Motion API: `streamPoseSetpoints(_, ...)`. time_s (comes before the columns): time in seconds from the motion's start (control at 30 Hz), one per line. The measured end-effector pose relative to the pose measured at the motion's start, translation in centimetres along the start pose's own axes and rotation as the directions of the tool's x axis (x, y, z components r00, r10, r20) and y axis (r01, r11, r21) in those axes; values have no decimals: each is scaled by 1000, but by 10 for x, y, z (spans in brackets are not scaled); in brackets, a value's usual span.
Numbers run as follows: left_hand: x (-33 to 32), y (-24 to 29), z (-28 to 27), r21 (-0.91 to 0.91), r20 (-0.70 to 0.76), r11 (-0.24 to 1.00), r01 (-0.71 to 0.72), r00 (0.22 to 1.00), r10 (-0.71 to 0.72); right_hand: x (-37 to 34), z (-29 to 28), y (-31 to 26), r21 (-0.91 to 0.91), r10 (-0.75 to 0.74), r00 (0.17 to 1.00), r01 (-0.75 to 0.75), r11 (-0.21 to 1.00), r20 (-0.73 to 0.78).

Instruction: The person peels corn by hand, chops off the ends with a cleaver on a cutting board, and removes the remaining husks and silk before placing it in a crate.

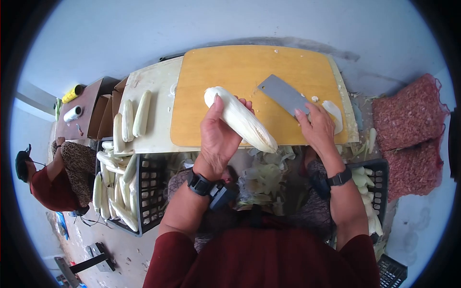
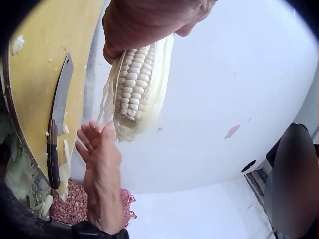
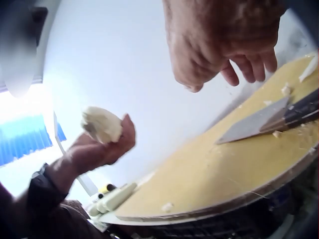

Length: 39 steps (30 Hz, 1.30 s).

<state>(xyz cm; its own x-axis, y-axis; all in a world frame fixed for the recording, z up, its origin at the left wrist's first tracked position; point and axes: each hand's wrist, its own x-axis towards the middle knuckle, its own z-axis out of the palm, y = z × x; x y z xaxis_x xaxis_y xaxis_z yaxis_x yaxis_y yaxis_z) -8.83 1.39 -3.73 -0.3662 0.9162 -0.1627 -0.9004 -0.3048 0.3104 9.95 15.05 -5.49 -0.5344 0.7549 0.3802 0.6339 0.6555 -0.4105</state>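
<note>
My left hand [image 1: 217,133] grips an ear of corn [image 1: 242,120] held up over the front edge of the yellow cutting board [image 1: 216,67]. In the left wrist view, rows of pale kernels [image 2: 133,82] show where the husk is parted. My right hand [image 1: 318,127] hovers above the board's right side with its fingers loosely extended. Below it lies a cleaver [image 1: 284,95], its dark handle [image 2: 53,159] visible in the left wrist view. The right wrist view shows a gap between the right hand [image 3: 224,47] and the cleaver. A piece of husk [image 1: 333,115] lies beside the handle.
Several corn ears [image 1: 141,114] lie left of the board. A black crate [image 1: 144,192] full of ears stands lower left, another crate [image 1: 382,173] lower right. Red mesh sacks [image 1: 408,115] stack at right. Husks [image 1: 264,175] lie beneath the table. Another person [image 1: 55,182] sits at far left.
</note>
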Motion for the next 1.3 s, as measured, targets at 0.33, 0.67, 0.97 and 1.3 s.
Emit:
streamPoseSetpoints(0.33, -2, -28, 5, 119, 13, 993, 18, 1000, -20, -47, -19, -59, 863, -117, 903, -347, 368, 413)
streamPoseSetpoints(0.67, -6, -17, 3, 403, 203, 915, 35, 971, -127, -33, -50, -34, 853, 89, 867, -498, 157, 490)
streamPoseSetpoints(0.97, -16, -13, 8, 930, 163, 363, 56, 823, -544, -27, -58, -12, 820, 64, 883, -458, 344, 466)
streamPoseSetpoints(1.3, -3, -49, -11, 648, 136, 750, 128, 950, -280, -38, -26, -20, 814, 67, 926, -359, 457, 370)
